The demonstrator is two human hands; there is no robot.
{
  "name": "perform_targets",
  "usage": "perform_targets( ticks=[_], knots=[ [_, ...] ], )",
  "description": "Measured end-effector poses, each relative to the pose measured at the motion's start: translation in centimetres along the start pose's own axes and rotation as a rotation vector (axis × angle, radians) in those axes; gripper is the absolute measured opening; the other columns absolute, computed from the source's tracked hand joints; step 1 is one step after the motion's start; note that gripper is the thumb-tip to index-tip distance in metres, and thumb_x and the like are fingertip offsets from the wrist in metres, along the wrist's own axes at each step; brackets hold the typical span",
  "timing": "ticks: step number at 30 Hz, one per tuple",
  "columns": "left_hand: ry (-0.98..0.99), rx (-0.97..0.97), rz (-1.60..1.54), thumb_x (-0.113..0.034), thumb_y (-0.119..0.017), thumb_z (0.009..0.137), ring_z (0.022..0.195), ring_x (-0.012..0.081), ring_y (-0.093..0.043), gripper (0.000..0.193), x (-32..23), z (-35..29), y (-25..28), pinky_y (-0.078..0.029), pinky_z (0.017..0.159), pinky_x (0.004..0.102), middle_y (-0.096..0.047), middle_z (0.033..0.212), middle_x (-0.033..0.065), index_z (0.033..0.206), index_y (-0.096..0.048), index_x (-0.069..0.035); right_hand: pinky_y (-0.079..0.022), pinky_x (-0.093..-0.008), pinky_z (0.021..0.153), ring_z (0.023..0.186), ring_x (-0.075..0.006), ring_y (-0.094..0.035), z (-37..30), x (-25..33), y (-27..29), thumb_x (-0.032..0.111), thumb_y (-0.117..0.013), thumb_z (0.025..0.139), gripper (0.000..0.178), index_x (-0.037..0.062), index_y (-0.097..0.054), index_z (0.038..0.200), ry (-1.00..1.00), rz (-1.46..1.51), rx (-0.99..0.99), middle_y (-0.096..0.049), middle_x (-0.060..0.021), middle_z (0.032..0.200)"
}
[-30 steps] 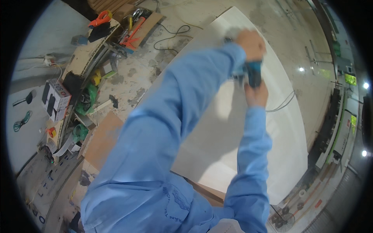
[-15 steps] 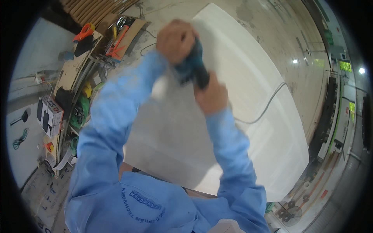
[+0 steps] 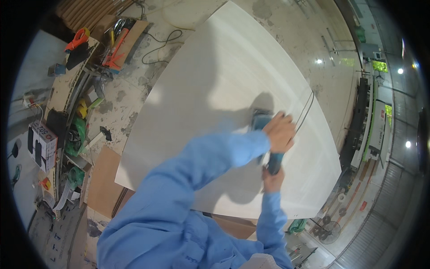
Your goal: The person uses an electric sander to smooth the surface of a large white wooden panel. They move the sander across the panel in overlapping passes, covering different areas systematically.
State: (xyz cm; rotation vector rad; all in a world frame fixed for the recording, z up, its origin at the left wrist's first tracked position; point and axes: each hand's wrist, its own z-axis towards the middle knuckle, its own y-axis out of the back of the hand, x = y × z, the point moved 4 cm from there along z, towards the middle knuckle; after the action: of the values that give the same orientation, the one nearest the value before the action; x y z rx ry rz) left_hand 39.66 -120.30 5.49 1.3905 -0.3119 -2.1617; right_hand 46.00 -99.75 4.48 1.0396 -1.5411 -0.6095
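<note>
A large pale board point(image 3: 179, 116) lies flat in front of me, with a curved far-right edge. On its right half rests a teal and black electric sander point(image 3: 261, 120), its flat base against the board. My left hand point(image 3: 281, 132) is closed over the top of its body, the arm stretched across to the right. Nearer to me, my right hand point(image 3: 272, 181) grips the sander's rear handle. Between the hands part of the dark handle shows. The power cord point(image 3: 307, 107) runs from the sander side over the board's right edge.
At left, a cluttered shelf point(image 3: 67, 94) holds orange-handled scissors point(image 3: 77, 39), a white box point(image 3: 42, 145) and green bags point(image 3: 78, 134). A cardboard box point(image 3: 132, 42) with tools stands beyond. Brown sheets point(image 3: 103, 179) lean beside the board. A fan point(image 3: 329, 231) stands at lower right.
Both hands have brought the sander from the far middle of the board to its right half, nearer to me. The left arm now crosses over. The view has shifted somewhat.
</note>
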Motion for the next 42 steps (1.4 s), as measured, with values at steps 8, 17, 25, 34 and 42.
perform_targets(
  ticks=[8, 17, 25, 34, 42],
  knots=[
    [0.122, -0.351, 0.133, -0.003, -0.053, 0.075, 0.083, 0.0345, -0.067, 0.019, 7.8, -9.1, 17.5, -0.053, 0.083, 0.0455, -0.072, 0.084, 0.0130, 0.080, -0.071, -0.004, -0.056, -0.0577, 0.068, 0.078, -0.0477, -0.070, -0.6, 14.1, -8.9, 0.016, -0.072, 0.086, 0.046, 0.0084, -0.055, 0.128, 0.484, 0.021, 0.322, -0.071, -0.0258, 0.086],
    [0.131, -0.396, 0.235, -0.029, -0.067, 0.076, 0.077, 0.0386, -0.069, 0.021, 16.2, 15.3, 4.8, -0.055, 0.072, 0.0512, -0.074, 0.085, 0.0148, 0.081, -0.078, -0.012, -0.056, -0.0506, 0.086, 0.098, -0.0463, -0.070, 20.3, 12.6, -1.4, 0.024, -0.080, 0.079, 0.040, 0.0026, -0.067, 0.111, 0.498, -0.141, -0.148, -0.074, -0.0245, 0.102],
    [-0.035, 0.004, 0.015, -0.027, -0.069, 0.077, 0.105, 0.0278, -0.057, 0.016, -2.2, 3.6, -8.2, -0.041, 0.096, 0.0502, -0.068, 0.089, 0.0064, 0.074, -0.072, -0.011, -0.055, -0.0429, 0.083, 0.089, -0.0358, -0.071, 3.4, -7.3, 4.3, 0.017, -0.079, 0.078, 0.038, -0.0002, -0.067, 0.109, -0.075, -0.048, -0.013, -0.073, -0.0185, 0.097],
    [0.109, -0.292, 0.210, -0.016, -0.060, 0.066, 0.086, 0.0377, -0.063, 0.026, 1.7, -12.8, 12.8, -0.047, 0.084, 0.0515, -0.070, 0.085, 0.0102, 0.087, -0.072, -0.007, -0.056, -0.0568, 0.068, 0.076, -0.0462, -0.070, -4.1, 7.2, -5.8, 0.015, -0.074, 0.082, 0.045, 0.0097, -0.058, 0.124, 0.452, -0.046, 0.386, -0.071, -0.0219, 0.083],
    [-0.112, -0.355, 0.744, -0.025, -0.067, 0.076, 0.078, 0.0346, -0.069, 0.015, 10.7, 10.3, 4.9, -0.056, 0.073, 0.0488, -0.074, 0.080, 0.0103, 0.073, -0.077, -0.014, -0.054, -0.0539, 0.083, 0.097, -0.0489, -0.068, 15.6, 10.0, -1.5, 0.020, -0.073, 0.080, 0.030, 0.0059, -0.067, 0.107, 0.535, -0.038, -0.078, -0.073, -0.0253, 0.100]
  ],
)
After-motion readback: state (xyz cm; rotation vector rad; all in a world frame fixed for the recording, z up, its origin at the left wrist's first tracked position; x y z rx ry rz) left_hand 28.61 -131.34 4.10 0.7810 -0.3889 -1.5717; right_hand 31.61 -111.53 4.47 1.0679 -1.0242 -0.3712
